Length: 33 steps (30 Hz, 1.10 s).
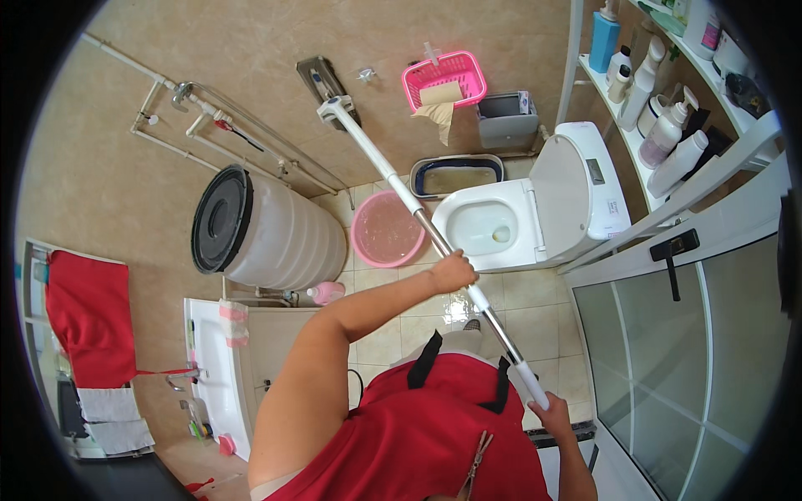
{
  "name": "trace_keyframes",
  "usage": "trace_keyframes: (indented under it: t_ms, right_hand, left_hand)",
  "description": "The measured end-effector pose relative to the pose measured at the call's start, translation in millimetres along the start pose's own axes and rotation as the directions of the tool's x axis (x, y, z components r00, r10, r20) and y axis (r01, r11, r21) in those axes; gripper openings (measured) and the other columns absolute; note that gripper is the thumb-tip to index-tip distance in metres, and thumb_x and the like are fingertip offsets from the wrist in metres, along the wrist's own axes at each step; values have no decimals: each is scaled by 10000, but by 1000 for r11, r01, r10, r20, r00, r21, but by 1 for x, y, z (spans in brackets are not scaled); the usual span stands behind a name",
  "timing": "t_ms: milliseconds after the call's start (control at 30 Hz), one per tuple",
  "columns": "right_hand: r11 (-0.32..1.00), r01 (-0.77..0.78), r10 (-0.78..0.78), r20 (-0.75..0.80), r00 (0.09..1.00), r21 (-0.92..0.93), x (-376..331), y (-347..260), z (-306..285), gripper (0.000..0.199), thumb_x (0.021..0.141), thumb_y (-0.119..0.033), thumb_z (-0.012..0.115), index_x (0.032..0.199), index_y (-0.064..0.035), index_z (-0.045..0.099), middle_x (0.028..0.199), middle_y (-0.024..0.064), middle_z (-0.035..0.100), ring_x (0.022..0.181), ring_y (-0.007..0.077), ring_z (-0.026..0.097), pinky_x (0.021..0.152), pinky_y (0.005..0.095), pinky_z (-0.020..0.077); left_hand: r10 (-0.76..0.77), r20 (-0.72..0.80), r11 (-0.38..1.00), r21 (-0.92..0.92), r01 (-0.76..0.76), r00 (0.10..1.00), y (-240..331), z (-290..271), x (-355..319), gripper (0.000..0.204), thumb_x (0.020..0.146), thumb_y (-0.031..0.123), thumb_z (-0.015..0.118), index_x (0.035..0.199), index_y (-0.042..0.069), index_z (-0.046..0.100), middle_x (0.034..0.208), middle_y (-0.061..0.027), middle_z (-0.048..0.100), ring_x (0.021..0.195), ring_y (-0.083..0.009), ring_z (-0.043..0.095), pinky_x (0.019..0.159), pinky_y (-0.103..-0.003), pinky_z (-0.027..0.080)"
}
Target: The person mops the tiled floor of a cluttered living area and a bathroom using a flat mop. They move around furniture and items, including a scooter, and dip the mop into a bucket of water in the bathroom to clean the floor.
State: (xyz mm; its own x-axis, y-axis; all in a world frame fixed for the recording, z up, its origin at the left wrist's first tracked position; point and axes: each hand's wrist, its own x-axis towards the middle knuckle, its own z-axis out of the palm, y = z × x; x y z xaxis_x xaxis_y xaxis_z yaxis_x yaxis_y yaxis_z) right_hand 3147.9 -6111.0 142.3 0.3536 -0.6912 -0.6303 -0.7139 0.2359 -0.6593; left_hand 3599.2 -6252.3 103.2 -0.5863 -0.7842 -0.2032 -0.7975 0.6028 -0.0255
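Both my hands are closed around the pole of a long flat mop [376, 159], which slants across the view. My left hand [454, 274] grips it near the middle, where a silver tube meets a white sleeve. At the white lower end, close to my red apron [451, 417], my right hand [553, 415] wraps the handle. The mop's dark rectangular head [321, 73] is up by the tiled wall at the far side. Whether it touches the wall I cannot tell. Below the pole, a pink basin [368, 238] holds water on the floor.
A toilet [535, 244] with raised lid stands right of the basin. Behind are an oblong tub [418, 167], a grey bin [510, 131] and a pink wall basket [479, 75]. Left stand a black-lidded barrel [292, 238] and a sink [205, 334]. Bottle shelves [639, 159] and a door [668, 359] flank the right.
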Motion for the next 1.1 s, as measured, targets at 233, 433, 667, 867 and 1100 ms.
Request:
trace_keyframes:
  t_ms: [233, 433, 667, 867, 1100]
  right_hand:
    - [996, -85, 82, -132, 988, -16, 15, -24, 11, 384, 761, -378, 791, 738, -32, 627, 588, 97, 580, 531, 197, 531, 546, 360, 443]
    - [984, -143, 120, -195, 973, -110, 7, -19, 34, 417, 734, -425, 799, 730, -45, 626, 616, 131, 623, 562, 281, 622, 542, 400, 468]
    - [958, -133, 43, -329, 943, -256, 6, -34, 30, 463, 703, -494, 794, 725, -61, 632, 623, 149, 635, 578, 340, 636, 542, 425, 482]
    - [904, -183, 7, -414, 910, -387, 5, -40, 27, 473, 678, -509, 803, 729, -73, 629, 634, 156, 643, 597, 363, 642, 539, 452, 486]
    - [885, -179, -55, -477, 877, -430, 5, -44, 13, 469, 666, -509, 810, 743, -88, 620, 625, 148, 644, 594, 361, 645, 526, 457, 486]
  left_hand:
    - [49, -67, 997, -64, -53, 997, -23, 7, 9, 34, 735, 144, 627, 706, 151, 611, 595, -14, 606, 620, -197, 623, 673, -345, 435]
    - [109, 35, 993, -48, -107, 993, -24, 7, 2, 47, 731, 146, 628, 702, 145, 592, 581, -20, 597, 603, -204, 617, 654, -352, 435]
    - [118, 16, 992, -53, -117, 993, -30, 1, 6, 32, 770, 163, 614, 772, 144, 639, 599, -21, 603, 601, -203, 621, 648, -353, 448]
    - [111, -84, 993, -19, -113, 990, -31, 3, 7, 39, 766, 165, 618, 797, 144, 632, 613, -19, 602, 602, -201, 620, 639, -350, 449]
    - [129, -146, 989, -60, -139, 981, -37, -1, 15, 70, 744, 170, 640, 804, 136, 626, 621, -31, 612, 613, -224, 629, 634, -360, 466]
